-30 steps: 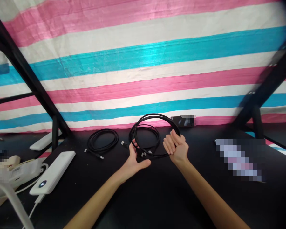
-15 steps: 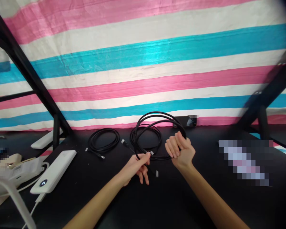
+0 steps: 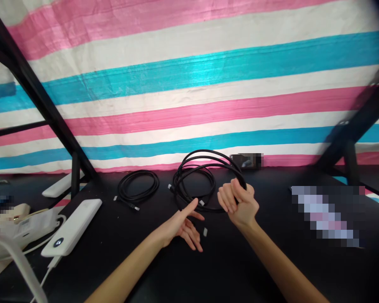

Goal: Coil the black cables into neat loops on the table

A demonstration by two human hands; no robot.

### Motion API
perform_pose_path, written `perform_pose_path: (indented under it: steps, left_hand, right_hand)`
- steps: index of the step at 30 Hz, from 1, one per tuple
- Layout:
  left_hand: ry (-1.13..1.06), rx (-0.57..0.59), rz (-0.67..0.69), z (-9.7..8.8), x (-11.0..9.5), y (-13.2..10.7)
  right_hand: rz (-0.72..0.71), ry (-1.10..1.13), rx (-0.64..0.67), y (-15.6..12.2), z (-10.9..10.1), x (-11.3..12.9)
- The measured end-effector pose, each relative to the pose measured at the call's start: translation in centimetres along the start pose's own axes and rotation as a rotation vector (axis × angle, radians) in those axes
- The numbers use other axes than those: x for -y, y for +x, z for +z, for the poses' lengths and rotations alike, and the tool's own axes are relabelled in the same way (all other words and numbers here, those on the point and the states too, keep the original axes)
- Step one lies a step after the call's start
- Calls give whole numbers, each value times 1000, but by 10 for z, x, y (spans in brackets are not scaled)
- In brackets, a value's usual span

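My right hand (image 3: 238, 203) is closed around one side of a coiled black cable (image 3: 205, 151), whose loops stand up to the left of the fist. My left hand (image 3: 185, 227) has its fingers spread, just below the loops, and holds nothing. A small pale connector end (image 3: 205, 232) shows beside its fingertips. Behind the held loops, a second coiled cable (image 3: 212, 179) lies on the table, partly covered by them. Farther left lies another black cable coil (image 3: 139, 185) with both plug ends showing.
On the left are a white power bank (image 3: 74, 227) with a cord plugged in, a white power strip (image 3: 34, 227) and another white block (image 3: 61, 185). A dark phone-like object (image 3: 244, 161) leans at the back. A blurred flat item (image 3: 325, 216) lies right. Black frame legs (image 3: 50, 113) flank the table.
My left hand has let go of the cable loops and spread its fingers, shifting slightly lower. The loops have fanned a little apart, while my right hand keeps its hold.
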State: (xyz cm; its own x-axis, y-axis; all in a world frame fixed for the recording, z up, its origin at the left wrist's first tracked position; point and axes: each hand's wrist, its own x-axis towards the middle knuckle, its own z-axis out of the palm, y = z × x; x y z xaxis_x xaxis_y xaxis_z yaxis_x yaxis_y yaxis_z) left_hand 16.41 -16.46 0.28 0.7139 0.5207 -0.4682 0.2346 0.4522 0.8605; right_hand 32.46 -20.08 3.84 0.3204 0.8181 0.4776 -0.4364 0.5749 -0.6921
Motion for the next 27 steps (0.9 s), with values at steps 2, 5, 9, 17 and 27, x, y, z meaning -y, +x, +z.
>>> perform_pose_path:
  steps: [2, 5, 9, 17, 27]
  left_hand:
    - [-70, 40, 40, 1, 2, 2]
    - [-177, -23, 169, 4, 5, 4]
    - [-291, -264, 410, 6, 1, 6]
    - [-288, -506, 669, -6, -9, 5]
    - [-251, -422, 578, -18, -4, 13]
  right_hand:
    - [3, 3, 30, -1, 1, 1]
    - [21, -3, 90, -3, 4, 1]
    - [91, 38, 46, -4, 6, -3]
    - [316, -325, 8, 9, -7, -23]
    - [316, -749, -92, 12, -23, -32]
